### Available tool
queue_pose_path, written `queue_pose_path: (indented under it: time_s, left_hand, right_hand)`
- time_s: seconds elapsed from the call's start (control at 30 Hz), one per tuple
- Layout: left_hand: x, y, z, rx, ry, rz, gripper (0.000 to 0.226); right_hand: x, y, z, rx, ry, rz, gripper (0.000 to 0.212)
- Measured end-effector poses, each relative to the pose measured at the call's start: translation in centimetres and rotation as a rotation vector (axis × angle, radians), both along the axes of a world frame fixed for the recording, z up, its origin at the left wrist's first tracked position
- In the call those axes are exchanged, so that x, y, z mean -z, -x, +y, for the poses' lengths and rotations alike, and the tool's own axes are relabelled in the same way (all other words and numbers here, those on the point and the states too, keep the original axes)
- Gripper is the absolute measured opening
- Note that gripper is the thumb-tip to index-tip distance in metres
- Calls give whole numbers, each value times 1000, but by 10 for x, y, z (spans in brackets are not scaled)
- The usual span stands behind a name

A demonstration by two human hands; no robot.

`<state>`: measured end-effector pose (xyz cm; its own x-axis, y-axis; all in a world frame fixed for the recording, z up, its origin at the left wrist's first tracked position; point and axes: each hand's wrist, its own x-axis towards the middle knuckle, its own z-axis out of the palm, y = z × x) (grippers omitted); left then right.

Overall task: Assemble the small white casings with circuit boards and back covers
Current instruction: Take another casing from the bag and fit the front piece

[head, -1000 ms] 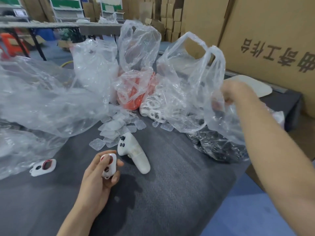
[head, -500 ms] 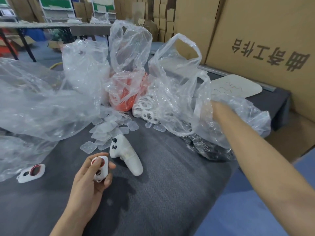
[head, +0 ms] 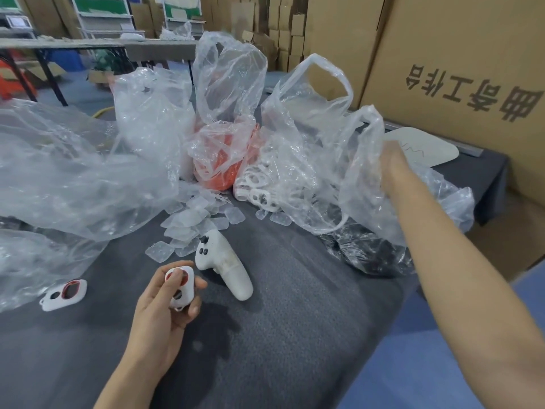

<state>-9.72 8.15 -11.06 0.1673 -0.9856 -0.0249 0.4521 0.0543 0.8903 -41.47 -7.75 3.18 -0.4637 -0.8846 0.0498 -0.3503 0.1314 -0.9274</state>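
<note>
My left hand [head: 160, 308] grips a small white casing [head: 180, 287] with a red-rimmed opening, thumb on its face, above the dark cloth. My right hand [head: 390, 163] reaches into a clear plastic bag [head: 362, 172] at the right; its fingers are veiled by the film, so what they hold is unclear. A second white casing [head: 63, 294] with a red rim lies at the left. A bag of white casings [head: 259, 184] lies open in the middle, and a heap of clear square covers [head: 188, 228] spills in front.
A white handle-shaped controller [head: 224, 267] lies beside my left hand. An orange-filled bag [head: 224, 160], a black bag [head: 368, 252] and large clear bags [head: 73, 172] crowd the back and left. Cardboard boxes [head: 460, 84] stand right. The table edge [head: 398, 296] drops off at right.
My right hand went down into the clear bag, then lifted a little inside it. My left hand keeps hold of the casing with its thumb shifted onto the face.
</note>
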Motion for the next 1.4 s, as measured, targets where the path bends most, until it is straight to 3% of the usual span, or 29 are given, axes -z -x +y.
queue_pose_path:
  time_s: [0.07, 0.17, 0.23, 0.3, 0.43, 0.6, 0.8, 1.03, 1.4]
  left_hand:
    - [0, 0, 0, -1, -4, -2, 14]
    - [-2, 1, -1, 9, -7, -10, 15]
    - [-4, 2, 0, 33, -8, -19, 17]
    - [-4, 4, 1, 33, -6, -30, 27]
    - [-8, 7, 7, -57, -13, -20, 24]
    - [-10, -4, 20, -162, -18, 147, 14]
    - [-11, -8, 19, -134, -80, 105, 5]
    - [-5, -9, 16, -119, -32, 62, 17]
    - [-8, -9, 16, -115, -16, 106, 30]
  right_hand:
    - [-16, 0, 9, 112, 170, -38, 27]
    - [-40, -15, 33, 182, 610, -234, 15]
    - [-54, -35, 55, 113, 814, -283, 18]
    - [-50, -66, 78, -128, 869, -309, 16]
    - [20, -151, 116, -658, 451, -339, 19]
    - [85, -196, 118, -792, 170, -435, 17]
    - [104, -198, 114, -905, 73, -615, 14]
    - [107, -201, 119, -930, 146, -383, 30]
    - [108, -199, 120, -925, 147, -456, 36]
